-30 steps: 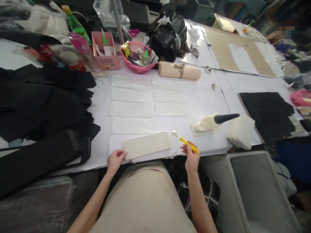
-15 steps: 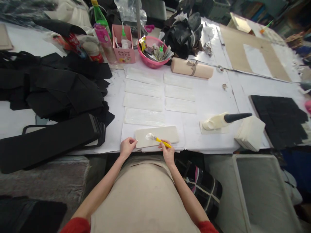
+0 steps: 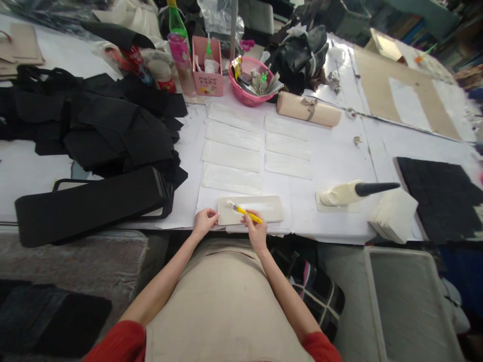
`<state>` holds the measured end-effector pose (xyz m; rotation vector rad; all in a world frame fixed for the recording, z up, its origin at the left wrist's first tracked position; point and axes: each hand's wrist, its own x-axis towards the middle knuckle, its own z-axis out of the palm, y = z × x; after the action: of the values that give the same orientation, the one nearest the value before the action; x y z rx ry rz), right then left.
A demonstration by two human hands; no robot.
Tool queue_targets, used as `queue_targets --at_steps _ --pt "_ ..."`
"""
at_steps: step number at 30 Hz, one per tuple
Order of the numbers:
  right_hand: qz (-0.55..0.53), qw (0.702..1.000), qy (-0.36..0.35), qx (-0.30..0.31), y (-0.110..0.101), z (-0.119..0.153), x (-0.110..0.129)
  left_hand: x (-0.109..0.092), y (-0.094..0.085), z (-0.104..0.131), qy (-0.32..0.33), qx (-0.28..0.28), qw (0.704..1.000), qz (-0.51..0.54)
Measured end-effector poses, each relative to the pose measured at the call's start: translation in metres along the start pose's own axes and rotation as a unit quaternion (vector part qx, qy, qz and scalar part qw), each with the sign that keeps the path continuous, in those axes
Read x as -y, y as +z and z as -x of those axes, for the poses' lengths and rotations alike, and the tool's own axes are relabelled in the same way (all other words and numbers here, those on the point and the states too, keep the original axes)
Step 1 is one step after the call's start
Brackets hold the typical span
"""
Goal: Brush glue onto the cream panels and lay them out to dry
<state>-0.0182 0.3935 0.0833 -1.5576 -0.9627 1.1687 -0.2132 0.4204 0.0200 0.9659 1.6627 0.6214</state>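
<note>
A beige panel (image 3: 226,216) with rounded right corners lies near the table's front edge. A wet, glossy streak runs along its middle and right part. At the panel's lower left corner, my left hand (image 3: 206,222) pinches the edge between thumb and fingers. My right hand (image 3: 256,232) grips a paintbrush (image 3: 247,214) by its yellow handle. The bristles, coated in white, rest near the panel's left end. Beyond the panel, several pale, shiny strips (image 3: 232,178) lie in two columns on white paper.
Black cut pieces (image 3: 101,115) and long black panels (image 3: 90,203) are piled on the left. To the right stand a cream-coated container with a dark handle (image 3: 343,193), stacked white pieces (image 3: 394,213) and a black stack (image 3: 437,196). A pink basin (image 3: 251,95) and beige roll (image 3: 309,108) lie behind.
The brush has moved left along the panel, and a glossy streak now shows to its right. My left hand stays at the panel's corner. The whole view has shifted slightly.
</note>
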Motion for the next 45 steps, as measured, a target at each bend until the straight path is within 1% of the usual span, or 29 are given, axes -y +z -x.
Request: queue_targets --at_steps 2,3,5,7,8,10,12,14,16,19,20,22,23,25,29,32,34,35,37,39,40,43,45 --pt "-0.011 1.0 0.001 0.025 0.019 -0.005 -0.001 -0.002 0.0 0.001 -0.011 0.003 1.0 0.027" --pt "-0.015 0.999 0.004 0.031 0.025 -0.008 -0.003 -0.003 0.0 0.001 -0.012 0.004 0.999 0.034" --pt "-0.02 0.999 0.014 0.041 0.03 -0.013 -0.008 -0.004 -0.001 0.001 -0.012 0.003 0.999 0.038" --pt "-0.021 0.999 0.028 0.037 0.027 -0.017 -0.013 -0.003 -0.001 0.0 -0.011 0.0 0.999 0.04" --pt "-0.018 0.999 0.033 0.024 0.023 -0.018 -0.015 -0.002 0.0 0.0 -0.011 -0.002 0.999 0.043" --pt "-0.005 0.999 0.033 -0.02 0.014 -0.017 -0.017 0.0 0.0 0.0 -0.011 -0.002 0.999 0.048" --pt "0.01 0.998 0.019 -0.064 0.007 -0.014 -0.016 0.0 0.0 -0.001 -0.011 -0.002 0.999 0.048" --pt "0.014 0.997 -0.002 -0.075 0.005 -0.01 -0.013 0.0 0.0 0.0 -0.01 -0.003 0.999 0.045" --pt "0.007 0.999 -0.012 -0.045 0.012 -0.006 -0.01 0.0 0.0 0.0 -0.01 -0.004 0.999 0.042" --pt "-0.004 1.0 0.0 0.021 0.028 -0.006 -0.011 -0.001 0.001 0.0 -0.012 -0.004 0.999 0.042" --pt "-0.008 0.999 0.009 0.03 0.031 -0.008 -0.013 -0.001 0.001 0.0 -0.012 -0.006 0.999 0.042" --pt "-0.016 0.999 0.024 0.015 0.03 -0.012 -0.019 0.0 0.002 0.0 -0.014 -0.012 0.999 0.04" --pt "-0.016 0.999 0.027 -0.005 0.025 -0.014 -0.022 0.001 0.002 0.0 -0.014 -0.015 0.999 0.039" --pt "-0.007 0.998 0.028 -0.056 0.006 -0.019 -0.026 0.003 0.004 0.0 -0.013 -0.019 0.999 0.04" --pt "0.069 0.986 0.022 -0.15 -0.048 -0.027 -0.026 0.005 0.006 0.0 -0.01 -0.021 0.999 0.043" --pt "0.111 0.976 0.01 -0.188 -0.083 -0.027 -0.018 0.006 0.007 0.0 -0.011 -0.026 0.999 0.042" --pt "0.113 0.974 0.005 -0.198 -0.095 -0.025 -0.014 0.007 0.006 -0.001 -0.009 -0.024 0.999 0.043" --pt "0.114 0.973 0.003 -0.202 -0.096 -0.024 -0.012 0.006 0.006 -0.002 -0.011 -0.02 0.999 0.047" --pt "0.115 0.972 0.0 -0.207 -0.09 -0.019 -0.011 0.006 0.004 -0.003 -0.022 -0.007 0.998 0.059" --pt "0.091 0.978 -0.006 -0.187 -0.071 -0.013 -0.01 0.005 0.002 -0.004 -0.033 0.01 0.997 0.074" --pt "0.068 0.984 -0.007 -0.162 -0.058 -0.01 -0.01 0.004 0.001 -0.005 -0.036 0.016 0.996 0.081" --pt "-0.004 0.998 0.003 -0.059 -0.015 -0.003 -0.009 0.002 -0.001 -0.005 -0.038 0.024 0.994 0.097" --pt "-0.023 0.999 0.021 -0.017 0.01 -0.002 -0.009 0.0 -0.002 -0.005 -0.045 0.027 0.993 0.102"
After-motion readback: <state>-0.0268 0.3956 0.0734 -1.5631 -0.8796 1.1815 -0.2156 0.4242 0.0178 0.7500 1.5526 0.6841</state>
